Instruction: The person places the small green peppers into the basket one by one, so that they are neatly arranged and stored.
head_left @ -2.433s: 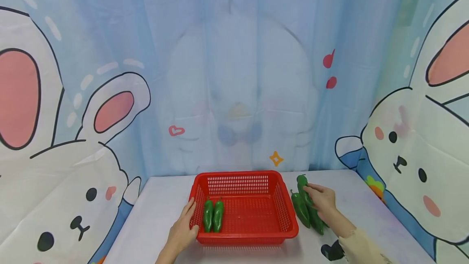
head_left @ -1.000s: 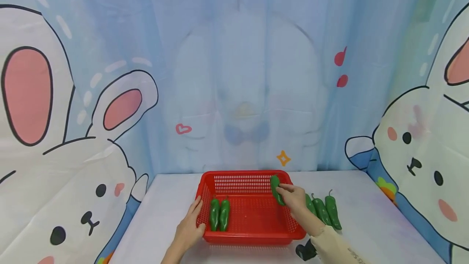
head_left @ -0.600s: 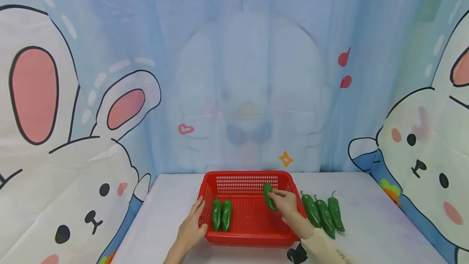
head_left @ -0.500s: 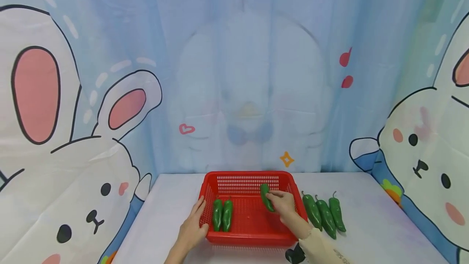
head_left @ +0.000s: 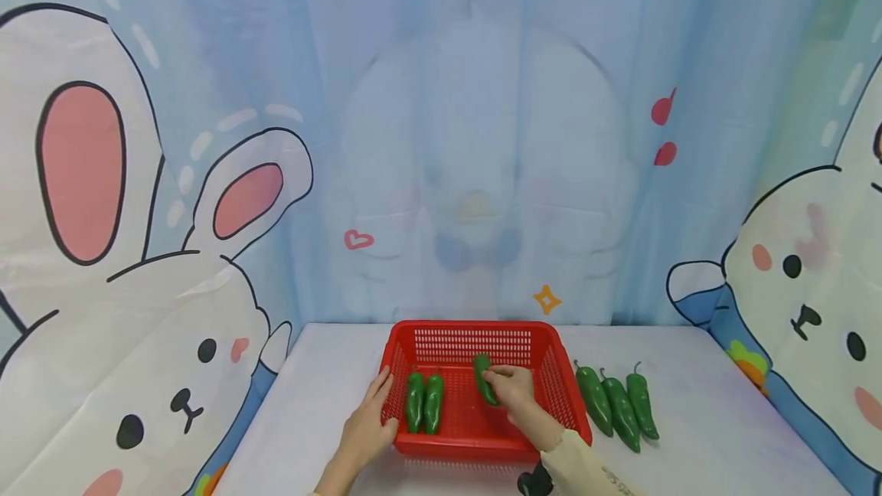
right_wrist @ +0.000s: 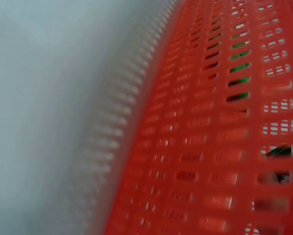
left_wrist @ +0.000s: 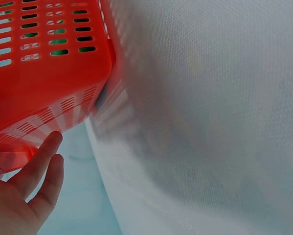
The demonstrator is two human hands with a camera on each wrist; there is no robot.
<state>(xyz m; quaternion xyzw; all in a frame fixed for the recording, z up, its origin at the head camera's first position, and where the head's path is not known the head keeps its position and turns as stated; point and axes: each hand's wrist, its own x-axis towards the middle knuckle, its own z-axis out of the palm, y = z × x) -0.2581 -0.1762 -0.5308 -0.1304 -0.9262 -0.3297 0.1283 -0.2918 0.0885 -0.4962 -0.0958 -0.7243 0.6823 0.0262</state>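
Note:
My right hand [head_left: 513, 389] pinches a green chili pepper [head_left: 482, 375] between thumb and fingers, inside the red basket [head_left: 489, 446]. The pepper leans, stem end up, near the basket's middle. Two more green peppers [head_left: 423, 403] lie side by side at the basket's left. With fingers mostly straight, my left hand [head_left: 368, 423] touches the basket's left side; in the left wrist view the hand [left_wrist: 31, 191] shows two fingers near the basket's wall [left_wrist: 43, 83]. The right wrist view has only the basket's slotted side [right_wrist: 205, 147], with green showing through and my right hand mostly hidden.
Several green peppers are outside the basket: a group of three [head_left: 623, 412] lies on the white table [head_left: 717, 404] to its right. A dark heart print [head_left: 535, 479] is by my right sleeve [head_left: 582, 465]. A blue cartoon curtain [head_left: 468, 136] hangs behind.
My right hand has picked a pepper from the pile at the right, carried it left over the basket's rim and lowered it toward the middle. The left hand stays at the basket's side.

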